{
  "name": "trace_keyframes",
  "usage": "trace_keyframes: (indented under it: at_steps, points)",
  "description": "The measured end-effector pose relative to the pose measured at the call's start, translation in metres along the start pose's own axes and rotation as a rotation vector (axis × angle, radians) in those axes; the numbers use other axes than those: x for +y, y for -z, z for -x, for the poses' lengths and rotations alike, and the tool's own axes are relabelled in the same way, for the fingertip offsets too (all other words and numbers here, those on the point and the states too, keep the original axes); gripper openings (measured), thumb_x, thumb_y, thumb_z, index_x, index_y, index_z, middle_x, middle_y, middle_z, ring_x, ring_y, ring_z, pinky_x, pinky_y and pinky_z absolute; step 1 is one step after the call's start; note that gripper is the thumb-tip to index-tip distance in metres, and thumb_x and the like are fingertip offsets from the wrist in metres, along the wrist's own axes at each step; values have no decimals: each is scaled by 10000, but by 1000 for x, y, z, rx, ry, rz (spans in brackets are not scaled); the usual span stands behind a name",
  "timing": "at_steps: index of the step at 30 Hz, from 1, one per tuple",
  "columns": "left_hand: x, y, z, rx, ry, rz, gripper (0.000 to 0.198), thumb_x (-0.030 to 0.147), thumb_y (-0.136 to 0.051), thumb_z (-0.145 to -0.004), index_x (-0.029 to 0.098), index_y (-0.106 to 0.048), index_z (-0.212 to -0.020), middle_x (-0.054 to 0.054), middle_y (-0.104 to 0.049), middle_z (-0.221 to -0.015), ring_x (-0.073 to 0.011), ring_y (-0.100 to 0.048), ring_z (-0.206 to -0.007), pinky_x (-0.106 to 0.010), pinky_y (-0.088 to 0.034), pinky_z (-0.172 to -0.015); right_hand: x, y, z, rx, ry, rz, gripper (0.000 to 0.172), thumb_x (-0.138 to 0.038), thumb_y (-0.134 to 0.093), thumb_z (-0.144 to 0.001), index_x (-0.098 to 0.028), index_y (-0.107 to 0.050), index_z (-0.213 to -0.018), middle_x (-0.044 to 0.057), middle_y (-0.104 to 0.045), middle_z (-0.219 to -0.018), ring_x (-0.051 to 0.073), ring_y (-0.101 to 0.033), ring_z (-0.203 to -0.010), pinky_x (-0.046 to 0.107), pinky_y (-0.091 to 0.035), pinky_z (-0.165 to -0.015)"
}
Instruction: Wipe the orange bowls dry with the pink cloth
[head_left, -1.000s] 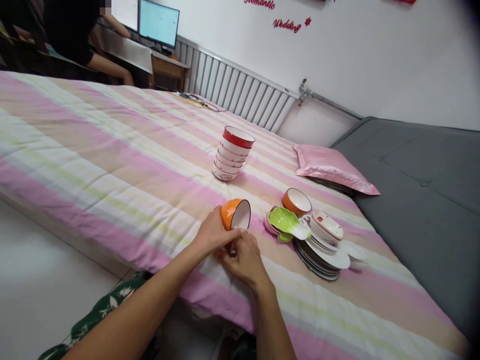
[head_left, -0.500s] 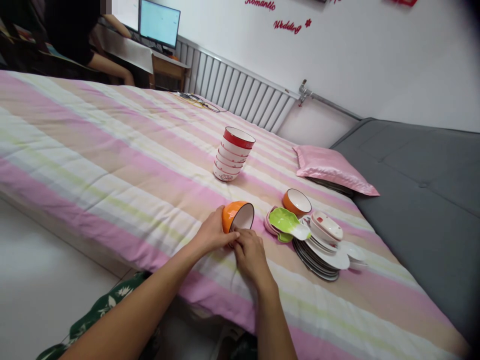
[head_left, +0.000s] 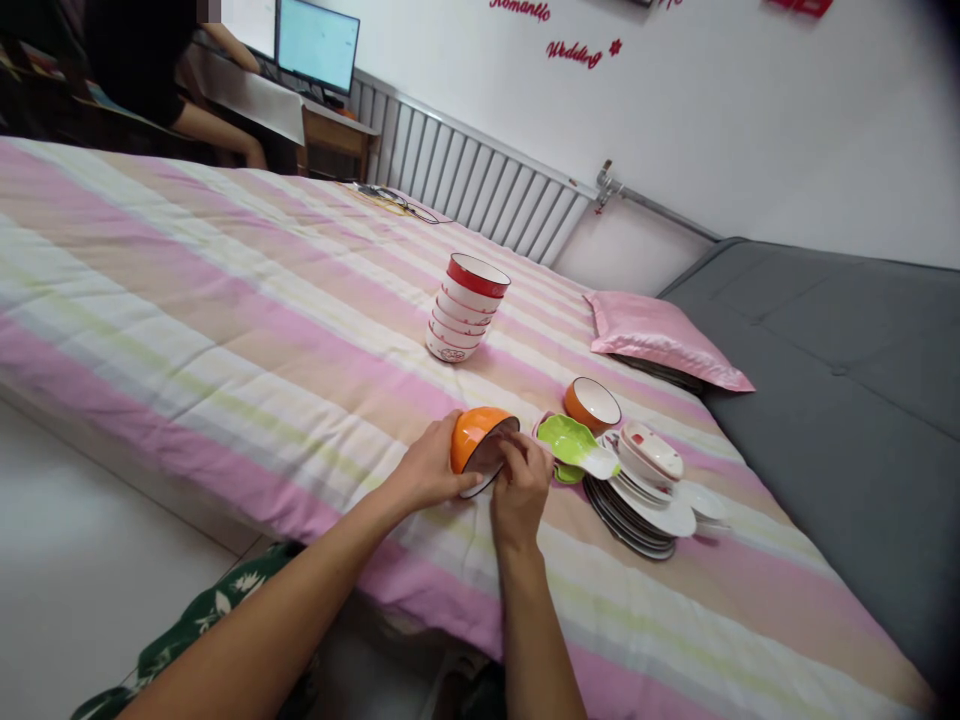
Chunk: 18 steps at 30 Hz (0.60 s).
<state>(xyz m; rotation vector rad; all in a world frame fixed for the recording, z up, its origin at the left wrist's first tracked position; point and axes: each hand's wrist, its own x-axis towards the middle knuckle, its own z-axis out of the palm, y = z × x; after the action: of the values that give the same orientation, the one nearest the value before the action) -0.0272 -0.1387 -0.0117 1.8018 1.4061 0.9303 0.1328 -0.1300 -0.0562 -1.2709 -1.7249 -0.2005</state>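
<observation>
An orange bowl [head_left: 474, 432] with a white inside and a dark rim is tipped on its side, its mouth turned toward me and to the right. My left hand [head_left: 431, 468] is closed around its left side, thumb at the lower rim. At the right rim is my right hand [head_left: 522, 485], its fingers bent together and reaching into the mouth; the fingertips are partly hidden. A second orange bowl [head_left: 589, 404] sits upright further right. Beside it are a green leaf-shaped dish [head_left: 570, 440] and a stack of plates [head_left: 637, 530].
A stack of red-and-white bowls [head_left: 459, 318] stands beyond my hands on the striped bedspread [head_left: 247, 330]. Small white dishes [head_left: 651, 455] top the plates. A pink pillow [head_left: 660, 335] lies by the grey headboard [head_left: 832, 380]. A person [head_left: 142, 70] sits at a desk at the far left.
My right hand has moved up and right along the bowl's rim, from the lower edge to the right side. The bowl has turned, its mouth now facing further down.
</observation>
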Motion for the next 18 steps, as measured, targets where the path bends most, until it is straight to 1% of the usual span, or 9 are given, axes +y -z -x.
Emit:
trace_keyframes:
  at_steps: [3, 6, 7, 9, 11, 13, 16, 18]
  points:
    - [0, 1, 1, 4, -22, 10, 739, 321, -713, -633, 133, -408, -1279, -158, -544, -1242, -338, -520, -1153, -457, -435, -951, 2, 3, -1, 75, 9, 8, 316, -86, -447, -864, -189, -702, -1019, 97, -628, -1046, 208, -520, -1014, 377, -439, -920]
    - [0, 1, 1, 13, -50, 13, 665, 307, -703, -646, 151, -447, -1240, -141, -560, -1226, -327, -537, -1138, -450, -437, -954, 3, 3, -1, 81, 22, 27, 276, -102, -475, -860, -191, -714, -967, 87, -640, -1010, 210, -526, -992, 368, -444, -912]
    - [0, 0, 1, 14, -43, 5, 674, 306, -702, -646, 153, -443, -1250, -143, -558, -1233, -330, -535, -1146, -451, -438, -955, 2, 3, -1, 65, 22, 33, 267, -110, -485, -856, -192, -714, -967, 89, -637, -1017, 216, -521, -998, 374, -442, -914]
    - [0, -1, 0, 9, -2, -20, 758, 320, -705, -641, 137, -398, -1310, -165, -538, -1266, -347, -517, -1181, -457, -437, -959, 0, 2, -1, 3, 12, 54, 269, -131, -513, -837, -188, -700, -1021, 98, -618, -1060, 233, -501, -1021, 392, -436, -919]
    - [1, -2, 0, 0, 49, -44, 867, 344, -710, -637, 100, -326, -1375, -203, -501, -1308, -366, -489, -1219, -466, -431, -968, -3, 2, 0, -86, -13, 89, 339, -150, -545, -801, -176, -660, -1119, 113, -586, -1118, 253, -477, -1046, 413, -427, -921]
    - [1, -3, -1, -4, 80, -53, 924, 354, -710, -638, 71, -282, -1406, -226, -477, -1332, -372, -473, -1240, -467, -424, -979, -6, 2, 1, -166, -42, 123, 447, -164, -567, -766, -173, -605, -1211, 123, -553, -1166, 269, -457, -1068, 426, -418, -917]
    - [3, -3, -1, 4, 92, -52, 906, 341, -709, -642, 77, -296, -1404, -225, -473, -1344, -369, -466, -1251, -462, -423, -982, -8, 1, 3, -227, -70, 152, 547, -173, -579, -736, -192, -550, -1282, 125, -532, -1194, 285, -438, -1088, 427, -406, -899]
    - [4, -4, -1, 9, 99, -53, 880, 328, -707, -643, 88, -314, -1393, -218, -478, -1345, -365, -469, -1250, -459, -423, -982, -8, 0, 4, -257, -88, 164, 552, -172, -585, -722, -199, -556, -1272, 121, -538, -1181, 294, -431, -1091, 425, -397, -889]
